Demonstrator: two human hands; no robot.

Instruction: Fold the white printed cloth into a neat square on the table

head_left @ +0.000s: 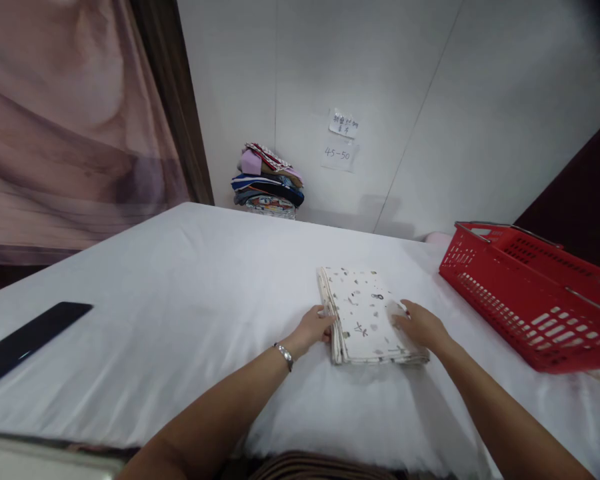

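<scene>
A folded cream cloth point(363, 313) printed with small grey-brown motifs lies on the white-covered table, its several layers showing along the left and front edges. My left hand point(313, 328) pinches the left side of this bundle, thumb on top and fingertips partly hidden under or behind the layers. At the opposite side, my right hand point(423, 325) grips the right edge, with its thumb resting on the upper face and the other fingers largely out of sight. A silver bracelet point(284, 356) circles my left wrist.
A red plastic basket point(525, 293) stands to the right on the white sheet point(180, 293). On the left lies a flat black object point(30, 340). Several folded fabrics point(269, 179) are stacked beyond the table's far edge, against the wall. A pink curtain point(70, 120) hangs at the left.
</scene>
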